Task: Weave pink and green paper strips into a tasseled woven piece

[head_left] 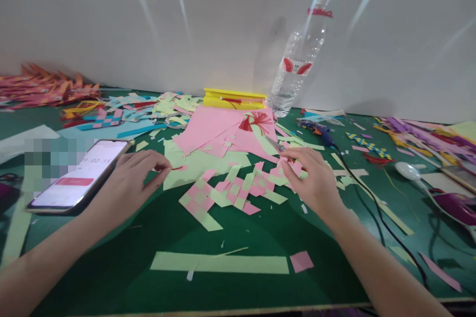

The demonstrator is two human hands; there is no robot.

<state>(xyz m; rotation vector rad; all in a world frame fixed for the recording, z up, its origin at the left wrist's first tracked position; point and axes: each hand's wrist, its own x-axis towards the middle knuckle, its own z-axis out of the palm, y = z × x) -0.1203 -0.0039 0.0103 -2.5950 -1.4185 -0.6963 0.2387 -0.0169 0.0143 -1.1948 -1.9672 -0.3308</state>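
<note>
My left hand [147, 171] is closed in a pinch on a short red cord [177, 168], beside the phone. On the other side, my right hand [310, 173] has its fingers curled together. A thin grey pointed tip and a bit of red show at its fingers, but what they grip is mostly hidden. Between the hands lie woven pink and green paper pieces [238, 188] with strip ends sticking out. Behind them are a pale green sheet [208, 161], a pink sheet [211, 124] and a fan of red threads [256, 123].
A lit phone [87, 171] lies left. A water bottle [297, 64] leans on the wall. To the right are a glue gun [320, 131] with a black cable [366, 195] and a purple-and-white tool [453, 205]. A green strip [219, 263] and pink square [301, 261] lie in front.
</note>
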